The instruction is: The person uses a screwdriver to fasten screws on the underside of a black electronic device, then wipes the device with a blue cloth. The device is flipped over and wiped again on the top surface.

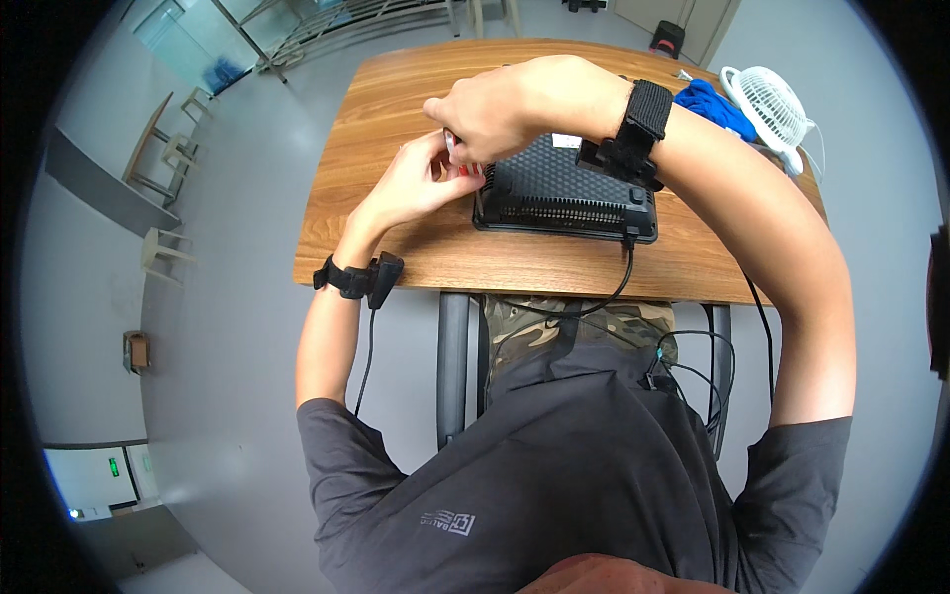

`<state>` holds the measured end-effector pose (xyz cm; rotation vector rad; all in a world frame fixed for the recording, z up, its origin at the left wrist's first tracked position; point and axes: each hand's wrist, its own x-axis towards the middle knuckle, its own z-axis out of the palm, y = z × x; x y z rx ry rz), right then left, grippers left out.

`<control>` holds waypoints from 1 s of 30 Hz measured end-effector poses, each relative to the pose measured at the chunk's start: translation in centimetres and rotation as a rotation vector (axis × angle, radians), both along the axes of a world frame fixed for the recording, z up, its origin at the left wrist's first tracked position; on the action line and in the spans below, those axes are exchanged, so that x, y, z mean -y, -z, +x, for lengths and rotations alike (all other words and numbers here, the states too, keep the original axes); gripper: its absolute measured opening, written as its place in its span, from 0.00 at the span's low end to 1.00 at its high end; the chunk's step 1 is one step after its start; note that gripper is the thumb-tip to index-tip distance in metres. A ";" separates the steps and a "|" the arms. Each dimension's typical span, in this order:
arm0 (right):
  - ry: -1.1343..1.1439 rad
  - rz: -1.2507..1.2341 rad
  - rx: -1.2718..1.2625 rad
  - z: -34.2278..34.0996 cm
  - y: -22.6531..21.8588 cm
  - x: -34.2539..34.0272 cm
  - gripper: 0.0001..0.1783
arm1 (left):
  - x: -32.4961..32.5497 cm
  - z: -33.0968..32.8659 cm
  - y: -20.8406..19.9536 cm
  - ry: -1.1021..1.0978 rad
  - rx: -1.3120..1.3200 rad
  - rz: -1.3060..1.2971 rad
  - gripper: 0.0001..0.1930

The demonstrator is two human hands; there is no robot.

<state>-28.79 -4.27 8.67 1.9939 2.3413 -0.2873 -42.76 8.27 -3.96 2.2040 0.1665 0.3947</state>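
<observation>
Black ribbed device [584, 193], one, at your twelve o'clock.
Your right hand [490, 111]: curled, at the device's ten o'clock, gripping the pale item. Your left hand [418, 180]: nine o'clock, thumb and fingers bent inward; pinching what, cannot tell. Pale item [450, 141]: small, partly hidden. Red piece [463, 171]: tiny. Step in hand: apparently two-handed corner work; next move likely calls for steady left fingers, guiding right.

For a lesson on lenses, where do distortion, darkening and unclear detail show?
Head view: the table bows along its far edge; head view: black corners surround the rounded image; head view: the red bit at the left hand looks too small to identify.
</observation>
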 end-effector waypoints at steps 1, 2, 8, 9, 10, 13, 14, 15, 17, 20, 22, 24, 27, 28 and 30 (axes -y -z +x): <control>0.026 -0.024 0.045 -0.1 -0.2 -0.1 0.24 | 0.3 0.2 0.0 -0.015 0.037 0.018 0.12; 0.052 -0.047 0.090 -0.2 -0.6 -0.3 0.24 | 0.6 0.5 0.1 -0.030 0.074 0.036 0.15; 0.082 0.062 0.157 0.4 0.0 0.6 0.26 | 1.5 1.0 0.0 -0.068 0.047 -0.012 0.13; 0.079 0.089 0.164 0.2 0.1 0.8 0.25 | 1.2 0.9 0.3 -0.078 0.063 0.002 0.14; 0.076 0.116 0.172 0.2 0.2 1.0 0.24 | 1.0 0.9 0.5 -0.088 0.079 0.015 0.15; -0.133 0.073 0.074 1.0 -0.2 0.1 0.22 | 0.3 0.6 0.2 -0.100 0.021 0.010 0.15; -0.163 0.092 0.045 1.0 0.4 -0.5 0.18 | -0.1 0.3 0.7 -0.089 0.030 -0.012 0.15; -0.132 0.087 0.086 0.7 0.6 -0.6 0.18 | -0.3 0.3 0.7 -0.075 0.023 -0.012 0.14; -0.072 0.077 0.168 0.1 0.8 -1.0 0.18 | -0.5 0.3 0.7 -0.046 0.008 -0.014 0.13; -0.048 0.053 0.222 -0.6 0.0 -1.0 0.20 | -0.4 0.5 0.8 -0.071 0.112 -0.179 0.12; -0.033 0.092 0.264 -0.4 0.6 -1.0 0.22 | -0.1 0.5 0.4 -0.071 0.090 -0.166 0.12; -0.008 0.105 0.248 -0.5 0.8 -0.9 0.22 | 0.3 0.3 0.1 -0.094 0.082 -0.145 0.12; 0.005 0.085 0.152 -0.7 0.8 -0.2 0.20 | 0.5 -0.1 -0.3 -0.121 0.083 -0.143 0.12; -0.019 0.079 0.131 -0.4 0.7 0.0 0.20 | 0.5 -0.2 -0.4 -0.101 0.078 -0.167 0.13; -0.068 0.066 0.086 0.0 0.5 0.3 0.19 | 0.5 -0.2 -0.1 -0.084 0.083 -0.172 0.13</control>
